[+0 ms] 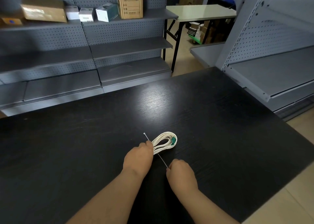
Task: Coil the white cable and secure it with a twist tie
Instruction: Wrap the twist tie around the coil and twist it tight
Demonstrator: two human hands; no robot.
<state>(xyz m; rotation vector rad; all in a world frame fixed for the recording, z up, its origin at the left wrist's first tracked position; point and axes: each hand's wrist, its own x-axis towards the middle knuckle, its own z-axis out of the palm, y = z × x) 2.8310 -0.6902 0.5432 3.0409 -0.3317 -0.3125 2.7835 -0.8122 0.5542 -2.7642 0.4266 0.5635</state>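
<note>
The white cable [164,141] lies coiled in a small loop on the black table [85,139], with a green connector [173,140] at its far right end. My left hand [138,159] grips the near left end of the coil. A thin white tie [162,160] runs across the coil under that hand; its far end with a small head [144,133] sticks out beyond my knuckles. My right hand [181,174] pinches the near end of the tie, to the right of the coil and apart from it.
Grey pegboard shelving [119,50] stands behind the table, with cardboard boxes [130,3] on its top shelf. More grey shelving [271,67] stands at the right. A pale folding table [200,12] is in the background.
</note>
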